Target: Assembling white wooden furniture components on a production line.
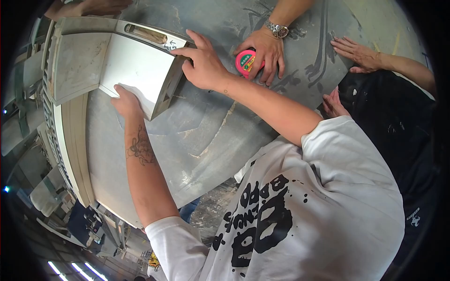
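A box-like panel piece [136,70] with a bright white inner face and pale wooden sides stands on the grey table. An oblong slot [146,33] showing bare wood is cut in its top edge, beside dark handwritten marks. My left hand [126,100] grips the lower edge of the white face, thumb on top; its other fingers are mostly hidden. At the opposite upper corner, my right hand [204,65] has its fingers apart, the index fingertip touching the edge near the marks. To the right, another person's hand [267,54] with a wristwatch rests over a pink tape measure [244,61].
The grey tabletop [197,126] is scuffed and dusty. Another person's hand [356,52] lies flat at its right side, beside dark clothing [389,107]. One more hand [93,7] shows at the upper left. Stacked boards [70,140] run along the left side.
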`<state>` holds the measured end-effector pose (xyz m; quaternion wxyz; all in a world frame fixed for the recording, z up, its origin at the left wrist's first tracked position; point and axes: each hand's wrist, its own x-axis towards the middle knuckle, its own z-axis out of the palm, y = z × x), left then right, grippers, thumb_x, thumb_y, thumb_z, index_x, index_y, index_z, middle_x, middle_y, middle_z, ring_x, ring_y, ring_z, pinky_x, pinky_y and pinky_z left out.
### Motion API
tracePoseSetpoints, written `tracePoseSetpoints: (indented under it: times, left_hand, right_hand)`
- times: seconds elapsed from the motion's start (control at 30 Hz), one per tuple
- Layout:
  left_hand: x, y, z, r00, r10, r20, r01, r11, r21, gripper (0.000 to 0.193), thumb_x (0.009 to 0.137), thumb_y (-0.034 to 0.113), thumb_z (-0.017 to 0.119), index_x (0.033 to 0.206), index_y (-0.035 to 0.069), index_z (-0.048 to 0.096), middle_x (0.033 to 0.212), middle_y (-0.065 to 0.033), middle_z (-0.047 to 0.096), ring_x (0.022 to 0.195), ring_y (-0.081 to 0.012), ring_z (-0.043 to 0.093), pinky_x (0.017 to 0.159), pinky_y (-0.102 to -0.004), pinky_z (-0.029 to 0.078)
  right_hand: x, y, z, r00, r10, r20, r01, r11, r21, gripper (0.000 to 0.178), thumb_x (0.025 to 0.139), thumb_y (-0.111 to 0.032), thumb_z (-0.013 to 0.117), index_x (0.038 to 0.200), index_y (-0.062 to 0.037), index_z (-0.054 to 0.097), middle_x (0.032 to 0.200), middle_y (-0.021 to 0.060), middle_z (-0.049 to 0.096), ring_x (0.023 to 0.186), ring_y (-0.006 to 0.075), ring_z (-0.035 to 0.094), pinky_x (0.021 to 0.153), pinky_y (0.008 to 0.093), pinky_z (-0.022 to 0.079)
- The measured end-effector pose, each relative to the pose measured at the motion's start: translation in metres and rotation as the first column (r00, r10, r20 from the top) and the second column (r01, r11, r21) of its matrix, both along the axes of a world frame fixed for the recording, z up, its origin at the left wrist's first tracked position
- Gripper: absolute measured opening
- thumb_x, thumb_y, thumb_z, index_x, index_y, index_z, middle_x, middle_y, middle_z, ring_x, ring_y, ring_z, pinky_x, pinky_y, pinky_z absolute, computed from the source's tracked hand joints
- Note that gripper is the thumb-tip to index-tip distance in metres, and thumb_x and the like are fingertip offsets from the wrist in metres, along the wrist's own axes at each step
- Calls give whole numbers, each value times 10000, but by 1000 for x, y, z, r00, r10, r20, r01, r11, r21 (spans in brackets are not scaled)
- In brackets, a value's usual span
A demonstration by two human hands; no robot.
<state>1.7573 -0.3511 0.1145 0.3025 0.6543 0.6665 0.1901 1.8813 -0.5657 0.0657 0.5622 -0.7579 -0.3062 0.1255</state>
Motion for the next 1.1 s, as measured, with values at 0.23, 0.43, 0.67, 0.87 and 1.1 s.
tracePoseSetpoints:
  times: [0.23, 0.43, 0.67, 0.87, 1.1]
  left_hand:
    - [-6, 1, -3, 1000, 24, 11, -24, 999, 28, 771, 1068, 503, 507, 1473, -147, 410, 1439, -340, 565, 1278, -428, 626, 1106, -459, 488]
    - [-7, 0, 0, 999, 26, 20, -26, 1000, 11, 750, 1067, 496, 515, 1433, -154, 436, 1422, -357, 569, 1280, -433, 621, 1111, -466, 472]
    - [-9, 5, -1, 1000, -8, -25, 9, 1000, 29, 723, 1069, 483, 520, 1424, -142, 443, 1399, -345, 592, 1280, -434, 625, 1113, -464, 471]
    - [-5, -1, 1, 1000, 18, -10, -18, 1000, 25, 705, 1068, 480, 525, 1422, -126, 452, 1393, -334, 602, 1277, -431, 630, 1115, -469, 472]
    - [-4, -1, 2, 999, -1, -47, 3, 999, 43, 689, 1062, 496, 548, 1410, -95, 480, 1367, -333, 621, 1267, -450, 631, 1100, -490, 477]
  right_hand:
    - [20, 18, 22, 991, 107, -86, -125, 963, -239, 561, 916, -25, 522, 1335, -308, 764, 1737, 276, 204, 1593, 533, 155, 1239, 662, 246]
    - [47, 32, 31, 966, 245, -76, -257, 909, -330, 634, 906, 14, 490, 1343, -360, 758, 1764, 256, 144, 1615, 536, 74, 1266, 636, 201]
    - [86, 45, 26, 826, 501, -258, -556, 799, -227, 468, 992, -98, 516, 1375, -244, 743, 1746, 285, 173, 1613, 521, 119, 1297, 479, 220]
    - [83, 66, 46, 827, 526, -198, -562, 776, -287, 475, 1089, -489, 437, 1318, -230, 764, 1698, 304, 286, 1593, 555, 127, 1283, 638, 165]
    - [92, 117, 30, 850, 515, -110, -512, 759, -402, 468, 1094, -484, 434, 1337, -221, 734, 1757, 257, 154, 1586, 597, 64, 1232, 725, 195]
